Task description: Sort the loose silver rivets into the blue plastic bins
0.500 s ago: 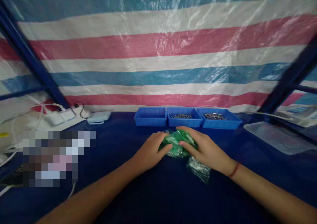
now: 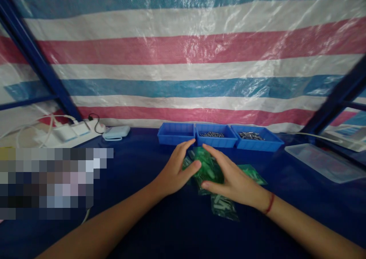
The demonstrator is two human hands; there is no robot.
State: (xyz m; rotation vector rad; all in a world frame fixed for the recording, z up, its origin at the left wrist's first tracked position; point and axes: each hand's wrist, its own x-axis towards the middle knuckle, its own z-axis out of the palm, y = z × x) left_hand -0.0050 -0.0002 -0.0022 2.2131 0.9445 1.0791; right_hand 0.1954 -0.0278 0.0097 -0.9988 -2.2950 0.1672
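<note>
Between my hands lies a loose pile of small clear plastic bags [image 2: 204,171] with green and pale small pieces inside, partly covered by my fingers. My left hand [image 2: 178,171] is open on the pile's left side, thumb and fingers spread apart. On its right, my right hand [image 2: 233,177] is open too, its thumb low over the bags. Whether the fingertips touch the plastic I cannot tell. A clear bag with whitish pieces [image 2: 223,206] lies below my right hand. Another bag with green contents [image 2: 252,173] sits beyond my right wrist.
Three blue bins stand along the back: the left one [image 2: 176,139] shows no contents, the middle [image 2: 217,141] and right [image 2: 257,145] hold metal screws or pins. A translucent lid or tray [image 2: 323,163] lies right. Power strip [image 2: 73,135], light-blue case [image 2: 116,133] and blurred-out area are left.
My fingers have loosened and spread from the green bundle, which now lies as separate bags. A green bag shows at the right of my right hand. The view has shifted slightly.
</note>
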